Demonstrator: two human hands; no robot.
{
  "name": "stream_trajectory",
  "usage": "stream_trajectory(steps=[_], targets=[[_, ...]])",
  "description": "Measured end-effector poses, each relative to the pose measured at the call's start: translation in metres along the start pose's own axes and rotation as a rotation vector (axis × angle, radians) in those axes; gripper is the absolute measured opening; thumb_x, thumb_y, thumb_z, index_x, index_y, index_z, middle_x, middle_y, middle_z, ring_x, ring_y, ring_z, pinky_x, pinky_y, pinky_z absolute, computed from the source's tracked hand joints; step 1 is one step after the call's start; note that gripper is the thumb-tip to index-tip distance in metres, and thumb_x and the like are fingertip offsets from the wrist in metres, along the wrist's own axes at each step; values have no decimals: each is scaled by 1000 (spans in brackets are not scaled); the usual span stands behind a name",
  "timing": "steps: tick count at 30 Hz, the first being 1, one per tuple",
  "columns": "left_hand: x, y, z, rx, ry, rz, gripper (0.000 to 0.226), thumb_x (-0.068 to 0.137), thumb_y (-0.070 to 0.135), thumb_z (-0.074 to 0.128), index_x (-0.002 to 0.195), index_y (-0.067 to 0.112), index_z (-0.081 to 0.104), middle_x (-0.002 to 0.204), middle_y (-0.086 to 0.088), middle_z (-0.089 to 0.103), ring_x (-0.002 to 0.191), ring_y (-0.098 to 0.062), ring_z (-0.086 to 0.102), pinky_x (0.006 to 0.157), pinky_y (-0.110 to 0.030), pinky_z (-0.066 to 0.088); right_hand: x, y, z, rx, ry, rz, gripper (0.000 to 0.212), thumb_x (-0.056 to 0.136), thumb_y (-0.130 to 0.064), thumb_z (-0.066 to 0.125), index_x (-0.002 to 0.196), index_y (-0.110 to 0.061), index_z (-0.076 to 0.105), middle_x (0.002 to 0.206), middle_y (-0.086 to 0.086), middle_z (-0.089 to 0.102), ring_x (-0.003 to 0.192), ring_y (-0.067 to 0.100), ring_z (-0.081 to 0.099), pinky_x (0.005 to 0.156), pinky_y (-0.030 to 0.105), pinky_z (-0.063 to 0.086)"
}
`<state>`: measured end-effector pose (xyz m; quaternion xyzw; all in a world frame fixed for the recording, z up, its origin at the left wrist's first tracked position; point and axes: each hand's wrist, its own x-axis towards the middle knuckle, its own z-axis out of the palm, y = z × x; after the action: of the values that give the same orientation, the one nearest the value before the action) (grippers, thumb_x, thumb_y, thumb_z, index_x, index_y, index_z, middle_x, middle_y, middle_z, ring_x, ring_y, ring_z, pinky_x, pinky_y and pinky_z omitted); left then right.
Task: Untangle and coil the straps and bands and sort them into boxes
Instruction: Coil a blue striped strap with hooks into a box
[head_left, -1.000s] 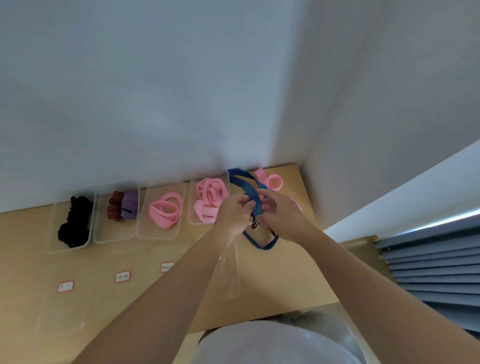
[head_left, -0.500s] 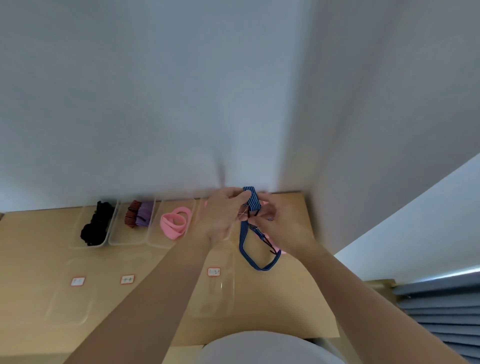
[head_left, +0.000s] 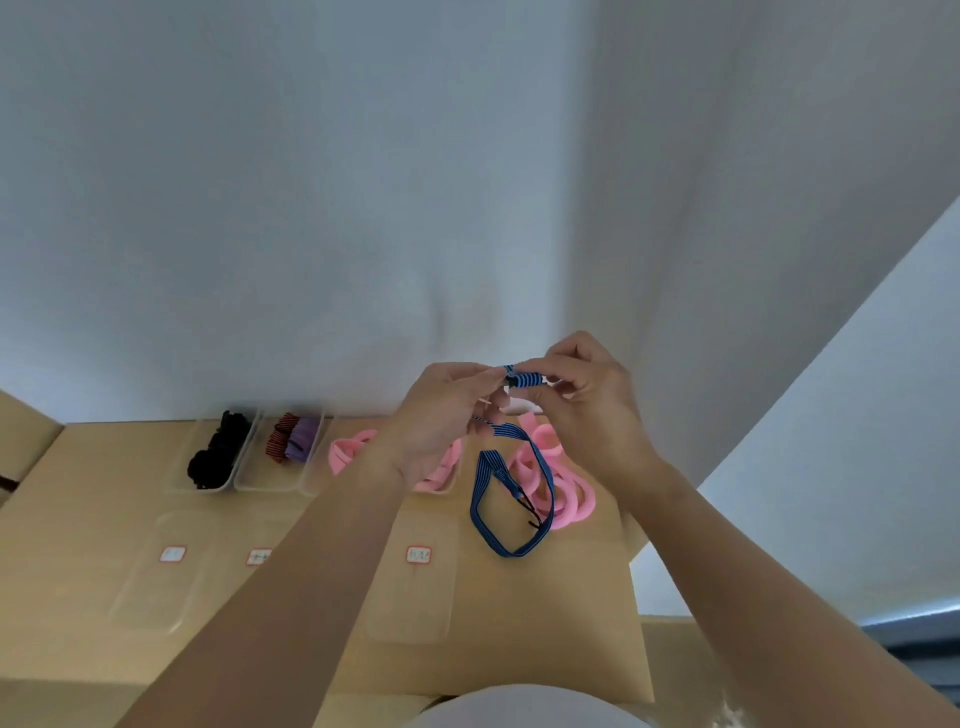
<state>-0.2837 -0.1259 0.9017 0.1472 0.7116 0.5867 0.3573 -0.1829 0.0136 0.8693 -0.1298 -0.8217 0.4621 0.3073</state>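
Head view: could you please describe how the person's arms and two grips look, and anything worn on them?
The left forearm and right forearm are bare, with no sleeves in view. The left grip and right grip are ungloved; no watch, bracelet or ring shows. A pale garment shows at the bottom edge.

Centre frame, I see both hands pinching one tightly wound end of the blue striped strap (head_left: 491, 462), left hand (head_left: 441, 415) and right hand (head_left: 587, 395) meeting above the counter (head_left: 93, 519); the rest hangs in an open loop. Beneath it, right of centre, loose pink bands (head_left: 569, 501) lie heaped. At left, a row of clear boxes (head_left: 179, 486) holds black straps (head_left: 215, 457), then a red-and-black striped band (head_left: 279, 442) beside a purple band (head_left: 305, 439), then a pink band (head_left: 344, 451).
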Motion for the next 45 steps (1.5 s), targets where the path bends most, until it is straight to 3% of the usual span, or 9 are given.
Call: stream_trajectory(steps=[4,10,13,22,28,34,36,39,45], targets=[[-18,24,6,119,31,86,17,99,22,65,102,10,76,87,-5,71,77,-17,65,65,-25,52,23,-20,-28,68,-45,-1,12,80,-11,82,90,-18,80,90,-6,62,76,1,59,66,13,43],[-37,51,19,444,258,465,31,85,32,81,112,33,66,107,16,68,92,1,67,74,-15,53,49,-55,-60,121,-156,-75,10,81,-15,82,83,-22,76,83,-1,66,69,-1,57,66,12,40],[-45,58,28,463,299,561,19,89,29,77,107,30,74,101,16,73,92,-1,69,79,-23,56,51,-64,-68,152,-206,-49,8,82,-17,82,80,-14,75,81,7,68,66,2,54,64,15,41],[-68,62,46,261,257,593,13,86,7,79,96,16,77,84,-1,79,80,-17,77,83,-38,62,43,-81,-81,331,-221,-53,19,75,-28,85,65,-32,70,69,5,64,61,23,56,62,41,48],[-84,67,57,-7,281,569,14,90,4,74,104,3,75,94,-15,78,89,-27,77,80,-39,62,25,-82,-84,343,-114,-81,24,88,-18,78,108,-19,66,85,-11,67,68,11,62,66,25,49],[-95,63,74,-219,270,456,14,94,0,66,107,-4,71,95,-15,75,88,-30,75,77,-37,61,-23,-74,-78,429,-110,93,28,94,-21,70,112,-31,52,96,3,71,83,21,73,76,41,60],[-96,62,77,-175,294,450,12,94,2,68,105,-1,72,93,-14,74,85,-29,73,76,-37,60,-31,-76,-78,506,-168,142,14,99,-18,64,110,-19,56,98,12,72,77,24,75,75,46,61],[-96,59,76,-30,333,447,14,90,10,74,103,6,73,88,-4,72,72,-18,61,68,-32,51,-33,-77,-82,521,-211,172,15,101,-15,59,99,0,61,88,12,73,61,24,72,63,36,60],[-103,62,67,-43,193,486,15,97,8,66,110,11,72,90,-9,62,64,-17,51,63,-26,48,-35,-73,-92,489,-286,160,17,102,-13,57,88,-10,65,72,2,67,52,18,58,51,23,48]])
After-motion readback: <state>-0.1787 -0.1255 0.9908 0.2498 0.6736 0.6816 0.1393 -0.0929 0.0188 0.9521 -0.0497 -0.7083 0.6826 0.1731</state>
